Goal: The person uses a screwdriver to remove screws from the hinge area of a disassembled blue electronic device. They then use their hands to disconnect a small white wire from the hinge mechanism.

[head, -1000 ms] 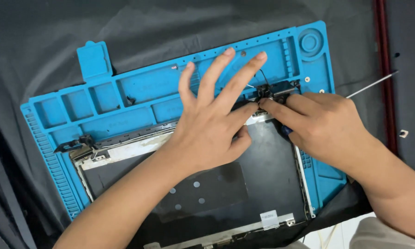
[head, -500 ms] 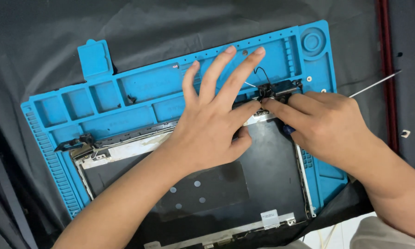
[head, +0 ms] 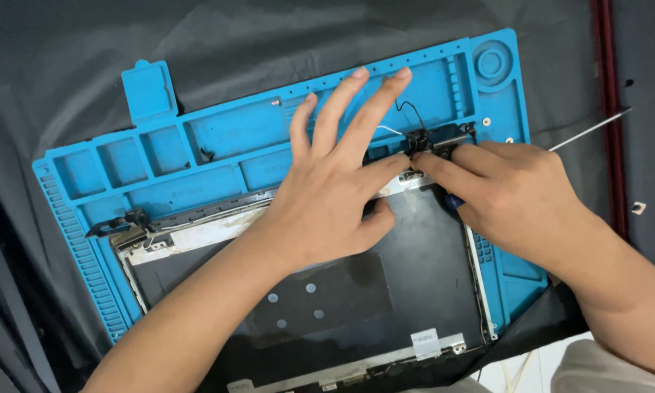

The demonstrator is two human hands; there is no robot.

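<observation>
Left hand [head: 327,196] covers the top middle edge of the dark laptop lid panel [head: 415,291]; what lies under the palm is hidden. Right hand [head: 509,196] hides most of the screwdriver: only the thin metal shaft [head: 589,129] and a bit of blue handle [head: 452,201] show. Tip contact at the black hinge [head: 433,138] is too small to tell. Panel's bottom edge and both forearms are cut off by the frame. Blue mat [head: 218,156] tray contents are too small to identify.
</observation>
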